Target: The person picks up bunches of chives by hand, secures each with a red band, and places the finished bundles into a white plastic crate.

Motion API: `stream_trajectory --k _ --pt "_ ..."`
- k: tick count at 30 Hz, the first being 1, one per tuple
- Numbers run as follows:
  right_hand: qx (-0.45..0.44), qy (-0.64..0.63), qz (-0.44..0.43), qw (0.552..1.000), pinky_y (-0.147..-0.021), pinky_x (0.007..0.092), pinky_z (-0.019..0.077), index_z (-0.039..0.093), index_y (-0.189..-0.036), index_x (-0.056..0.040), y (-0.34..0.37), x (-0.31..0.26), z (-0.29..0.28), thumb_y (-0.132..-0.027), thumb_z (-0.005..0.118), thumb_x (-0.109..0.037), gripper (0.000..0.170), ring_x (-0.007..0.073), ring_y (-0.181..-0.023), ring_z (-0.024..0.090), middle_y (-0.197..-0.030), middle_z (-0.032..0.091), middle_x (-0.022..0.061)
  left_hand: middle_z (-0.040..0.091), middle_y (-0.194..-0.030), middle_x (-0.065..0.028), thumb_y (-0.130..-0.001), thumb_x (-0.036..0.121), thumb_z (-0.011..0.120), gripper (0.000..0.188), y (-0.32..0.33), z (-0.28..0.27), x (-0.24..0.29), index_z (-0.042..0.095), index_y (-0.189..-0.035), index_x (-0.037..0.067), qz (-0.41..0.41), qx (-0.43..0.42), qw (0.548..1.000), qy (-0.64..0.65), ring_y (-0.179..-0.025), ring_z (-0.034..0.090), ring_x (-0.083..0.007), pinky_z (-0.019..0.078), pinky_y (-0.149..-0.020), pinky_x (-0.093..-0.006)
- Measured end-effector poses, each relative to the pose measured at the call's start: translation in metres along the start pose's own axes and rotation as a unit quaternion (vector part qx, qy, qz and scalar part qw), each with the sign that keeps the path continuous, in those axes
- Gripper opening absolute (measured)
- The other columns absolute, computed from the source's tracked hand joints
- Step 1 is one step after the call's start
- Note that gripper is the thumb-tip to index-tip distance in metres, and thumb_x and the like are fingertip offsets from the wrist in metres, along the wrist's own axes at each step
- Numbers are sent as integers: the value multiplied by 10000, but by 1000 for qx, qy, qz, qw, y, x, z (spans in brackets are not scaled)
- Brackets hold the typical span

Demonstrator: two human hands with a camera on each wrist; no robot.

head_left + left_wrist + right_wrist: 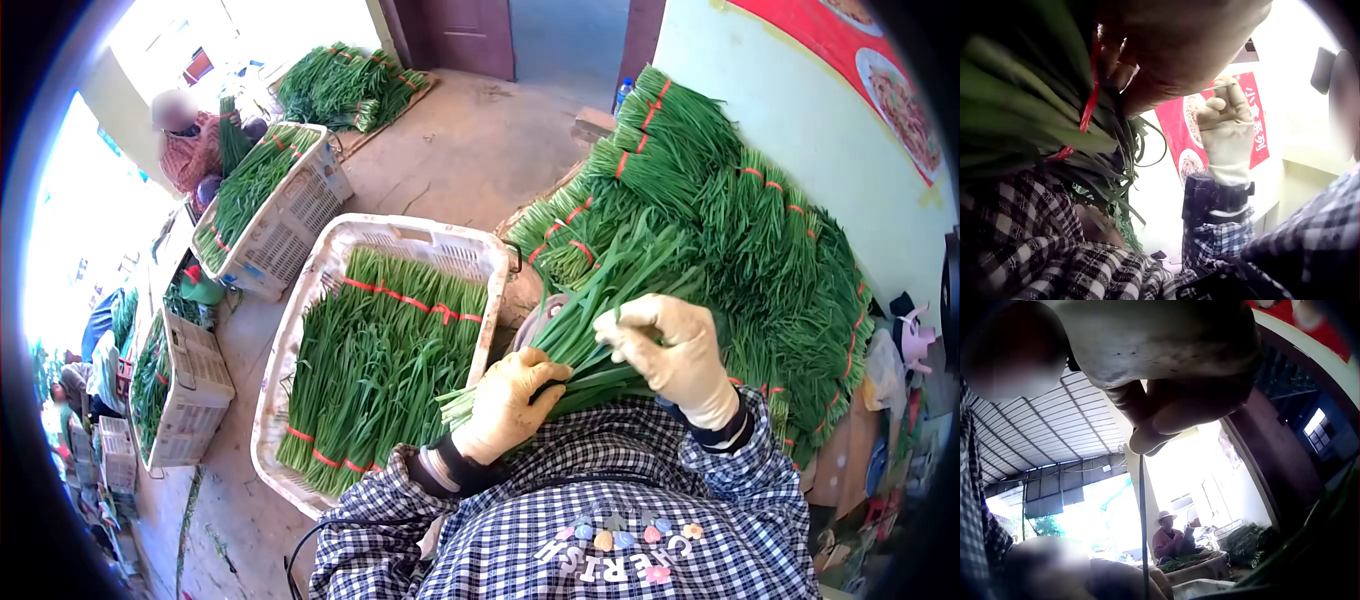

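My gloved left hand [510, 400] grips a loose bunch of garlic chives [575, 335] near its pale stem ends, in front of my checked top. Its leaves spread away to the upper right. Over the leafy part my gloved right hand [675, 355] is raised, fingers curled in. A single thin green blade [1143, 519] hangs from its pinched fingertips in the right wrist view. Red tie [1089, 103] shows among leaves beside the left hand in the left wrist view.
A white crate [425, 236] of chives bundled with red ties stands left of my hands. To the right, a large heap of tied chives [700, 200] lies against the wall. More filled crates [290, 240] and a seated person [190, 150] are at far left.
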State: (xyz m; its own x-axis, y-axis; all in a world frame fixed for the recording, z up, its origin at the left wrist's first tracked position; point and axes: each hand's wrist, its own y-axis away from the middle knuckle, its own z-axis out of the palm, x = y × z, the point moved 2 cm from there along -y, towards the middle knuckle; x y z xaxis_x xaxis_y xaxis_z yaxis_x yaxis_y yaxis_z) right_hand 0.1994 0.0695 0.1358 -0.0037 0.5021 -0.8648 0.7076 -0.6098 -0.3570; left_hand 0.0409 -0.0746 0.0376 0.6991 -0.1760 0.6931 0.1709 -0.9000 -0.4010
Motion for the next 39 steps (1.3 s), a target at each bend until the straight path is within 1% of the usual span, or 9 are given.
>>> stream_trajectory --k 3,5,10,14,19,31,33,34,39 --pt "-2 52 -60 997 -640 243 548 728 -994 -10 2 0 7 -946 767 -97 107 79 -721 678 -880 754 34 662 -948 -68 -822 117 804 222 1 3 -6 765 -1040 126 -27 -9 999 27 -926 663 -298 533 -806 -415" --pt "20 -114 118 986 -656 242 551 723 -1009 -5 3 7 7 -953 766 -94 114 71 -731 674 -885 748 32 664 -947 -67 -813 124 813 207 -1 2 -2 774 -1016 126 -22 -11 999 24 -919 664 -292 533 -808 -408" --pt "11 -163 73 984 -725 232 553 724 -1063 5 10 11 12 -995 730 -116 140 73 -795 676 -938 750 38 676 -950 -87 -790 108 837 205 -4 5 -3 780 -987 93 -51 -14 998 46 -890 677 -292 542 -783 -400" --pt "-114 -76 60 989 -815 317 588 644 -1311 -69 14 23 14 -954 788 -332 466 145 -941 704 -1154 737 77 664 -930 -96 -787 89 850 197 -2 8 -6 776 -967 67 -76 -4 995 60 -859 668 -279 535 -758 -379" --pt "-67 56 -59 994 -760 368 591 768 -1068 -132 42 62 45 -917 766 -216 173 276 -837 740 -957 765 76 645 -927 -85 -759 11 866 202 -1 14 -14 735 -913 19 -77 3 993 91 -810 640 -229 510 -700 -325" --pt "-73 230 -260 935 -592 334 524 676 -857 -135 47 43 70 -837 661 -194 64 177 -664 674 -726 656 6 611 -1064 -78 -744 -21 746 415 6 11 -24 713 -1145 84 -66 -32 996 57 -916 583 -216 495 -812 -318" --pt "-62 290 -319 900 -592 329 522 630 -832 -120 52 40 83 -839 635 -182 63 171 -668 663 -699 606 -5 613 -1062 -53 -793 -9 704 369 10 17 -38 725 -1146 95 -197 -25 942 271 -902 576 -186 489 -805 -305" --pt "-75 299 -318 897 -593 330 521 618 -832 -102 53 40 84 -843 626 -186 85 178 -664 660 -700 602 2 612 -1052 -26 -819 5 683 352 3 11 -24 731 -1155 98 -77 -44 992 85 -893 561 -158 483 -795 -293" --pt "-54 289 -314 903 -597 333 522 614 -839 -93 59 44 88 -846 634 -183 93 173 -664 657 -699 587 -1 622 -1042 -24 -813 4 693 377 2 10 -22 731 -1175 99 -86 -43 992 84 -877 546 -148 476 -779 -270"
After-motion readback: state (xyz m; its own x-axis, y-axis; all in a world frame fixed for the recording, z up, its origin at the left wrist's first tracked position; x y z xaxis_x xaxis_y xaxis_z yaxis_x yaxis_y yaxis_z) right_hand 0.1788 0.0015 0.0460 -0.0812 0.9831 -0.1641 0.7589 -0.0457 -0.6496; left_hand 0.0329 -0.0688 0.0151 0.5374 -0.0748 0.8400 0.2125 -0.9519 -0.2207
